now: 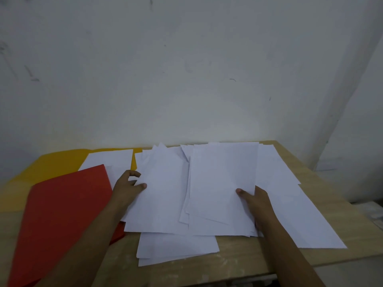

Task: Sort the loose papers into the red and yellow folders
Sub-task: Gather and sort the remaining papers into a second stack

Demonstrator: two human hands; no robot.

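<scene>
Left hand: your left hand (128,188) sits at the left edge of the paper spread, thumb on top of a sheet and fingers curled under it, pinching that edge
Right hand: your right hand (253,198) grips the lower right side of a raised sheaf of sheets (222,183), thumb on its face, fingers behind it
Loose papers: the loose papers (163,195) lie fanned and overlapping across the middle and right of the wooden table (339,206); a lower bundle (176,248) pokes out toward you, and further sheets (294,210) stretch away to the right
Red folder: you have the red folder (62,212) lying flat at the near left, closed as far as you can see, its right edge tucked beneath your left forearm and the papers
Yellow folder: the yellow folder (47,168) lies behind the red one at the far left, partly covered by it
Sheet on yellow: a white sheet (109,159) rests on the yellow folder, its near corner under the red one
Backdrop: a pale, scuffed wall (186,69) rises right behind the table
</scene>
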